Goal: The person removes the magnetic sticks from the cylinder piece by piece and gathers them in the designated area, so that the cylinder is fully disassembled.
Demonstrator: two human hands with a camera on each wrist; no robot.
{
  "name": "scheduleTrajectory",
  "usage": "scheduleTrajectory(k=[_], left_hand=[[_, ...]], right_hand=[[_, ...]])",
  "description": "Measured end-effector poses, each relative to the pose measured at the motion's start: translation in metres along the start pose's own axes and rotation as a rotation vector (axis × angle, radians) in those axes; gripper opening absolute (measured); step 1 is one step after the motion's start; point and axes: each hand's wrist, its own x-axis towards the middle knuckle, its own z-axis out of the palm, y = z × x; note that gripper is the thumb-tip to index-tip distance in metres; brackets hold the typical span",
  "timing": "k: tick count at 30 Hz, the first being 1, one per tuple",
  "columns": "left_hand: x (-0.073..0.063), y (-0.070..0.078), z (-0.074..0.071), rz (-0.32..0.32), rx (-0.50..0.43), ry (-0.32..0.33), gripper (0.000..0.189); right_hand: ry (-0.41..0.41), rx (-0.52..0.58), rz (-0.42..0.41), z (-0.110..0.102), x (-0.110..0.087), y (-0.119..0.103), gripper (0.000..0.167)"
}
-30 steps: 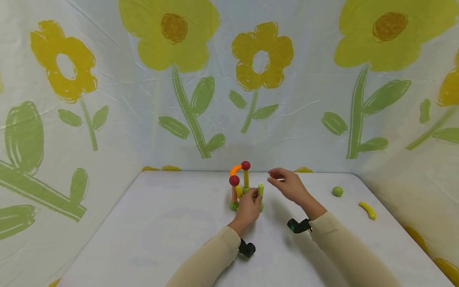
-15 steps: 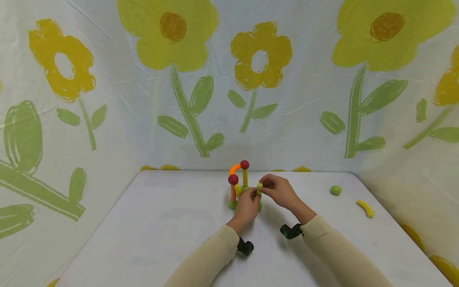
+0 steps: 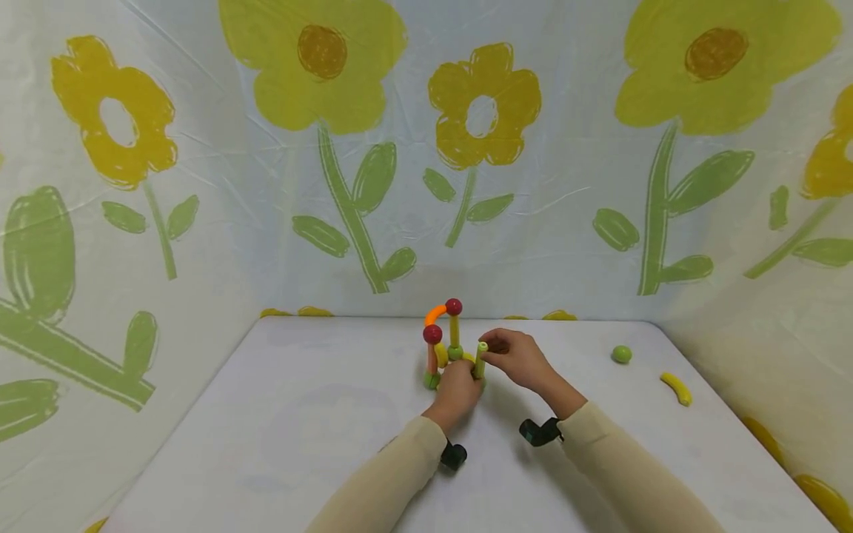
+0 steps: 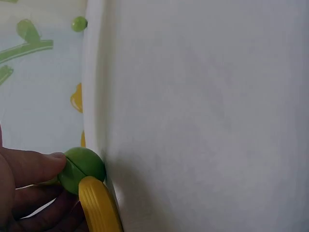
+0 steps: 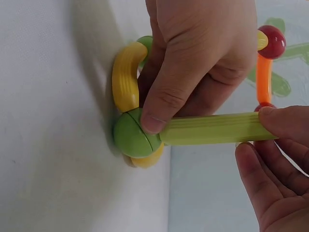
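Nearest, on the near side of the green stick (image 3: 480, 360), lie two cream sleeves, the left sleeve (image 3: 380, 481) and the right sleeve (image 3: 633, 466), with a black camera (image 3: 538, 431) at the right wrist and another black camera (image 3: 454, 455) at the left. The stick stands nearly upright over the white counter (image 3: 286, 429).

The left hand (image 3: 457, 391) is at the foot of the stick, its thumb and fingers pinching the green foot ball (image 5: 136, 133) that the stick meets. Yellow curved pieces (image 5: 126, 79) also meet that ball. The right hand (image 3: 523, 360) is at the top of the stick, pinching its upper end between thumb and fingers.

Well to the right of the stick, a loose yellow curved piece (image 3: 677, 389) lies on the counter, and a little farther back is a loose green ball (image 3: 622, 354).

Near the stick, on its left, a salmon rod (image 3: 432, 359) rises from a green ball to a red ball (image 3: 432, 334). Behind the stick, slightly left, a yellow rod (image 3: 455, 332) stands on a green ball under a second red ball (image 3: 454, 306). An orange arch (image 3: 435, 314) links the red balls.

Farthest, beyond the stick, hangs a pale cloth (image 3: 553, 259) printed with yellow flowers (image 3: 366, 63).
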Motion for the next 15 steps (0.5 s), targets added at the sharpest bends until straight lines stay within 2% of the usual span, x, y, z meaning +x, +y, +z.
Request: scheduleTrajectory(k=[7, 15], left_hand=[[0.0017, -0.004, -0.0017, 0.01, -0.009, -0.018, 0.006], [0.0024, -0.004, -0.0004, 0.006, -0.001, -0.02, 0.006]], right_hand=[[-0.033, 0.06, 0.016, 0.0059, 0.0006, 0.0048, 0.026], [-0.034, 0.018, -0.009, 0.009, -0.0013, 0.0086, 0.026]])
